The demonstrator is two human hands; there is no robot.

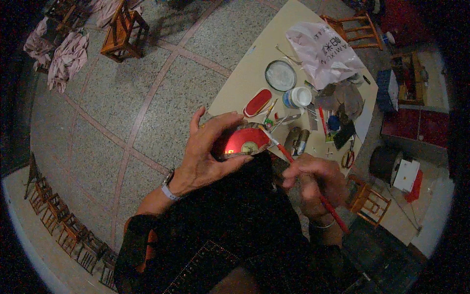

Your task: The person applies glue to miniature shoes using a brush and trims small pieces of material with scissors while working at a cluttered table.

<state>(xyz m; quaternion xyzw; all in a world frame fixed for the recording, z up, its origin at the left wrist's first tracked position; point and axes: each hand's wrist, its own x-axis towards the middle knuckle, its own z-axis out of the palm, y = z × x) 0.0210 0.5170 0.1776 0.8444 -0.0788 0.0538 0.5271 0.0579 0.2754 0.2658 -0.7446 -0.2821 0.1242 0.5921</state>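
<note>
My left hand (208,149) grips a small round red-painted piece (241,142) with a pale motif in its middle, held over my dark lap. In my right hand (313,181) is a thin red-handled paintbrush (293,164), its tip touching the upper right edge of the red piece. Both hands hover at the near edge of a cream table (245,78). A watch band shows on my left wrist and a bracelet on my right.
On the table lie an oval red piece (257,102), a round metal lid (280,75), a white paint jar (297,97), a pale plastic bag (323,51), scissors (348,157) and several small tools. Small wooden chairs (122,29) stand on the speckled floor.
</note>
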